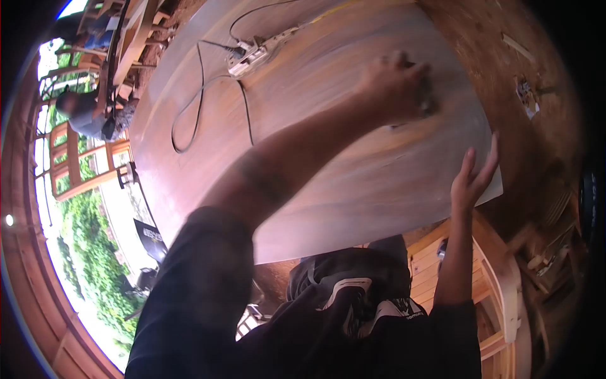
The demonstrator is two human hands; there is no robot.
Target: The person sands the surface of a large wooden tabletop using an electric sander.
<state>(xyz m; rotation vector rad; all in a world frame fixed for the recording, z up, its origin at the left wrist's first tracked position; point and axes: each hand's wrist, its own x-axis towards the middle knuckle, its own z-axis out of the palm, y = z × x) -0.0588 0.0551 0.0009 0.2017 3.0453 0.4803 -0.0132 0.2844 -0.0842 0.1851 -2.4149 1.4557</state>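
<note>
My left hand [398, 88] is stretched across a large, smooth board [328, 189] with grey, brown and orange streaks. Its fingers curl over a small dark object [428, 102] pressed near the surface; motion blur hides what kind of thing it is. At the board's right edge rests my right hand [475, 175], thumb and fingers apart, with nothing visible in it. Whether its fingers reach beneath the edge I cannot tell.
A power strip [249, 60] with a plugged-in black cable [201, 95] lies on the board's far part. Wooden furniture [495, 284] stands at the lower right. Another person [88, 114] is at the far left. Brown ground [505, 82] shows beyond the board.
</note>
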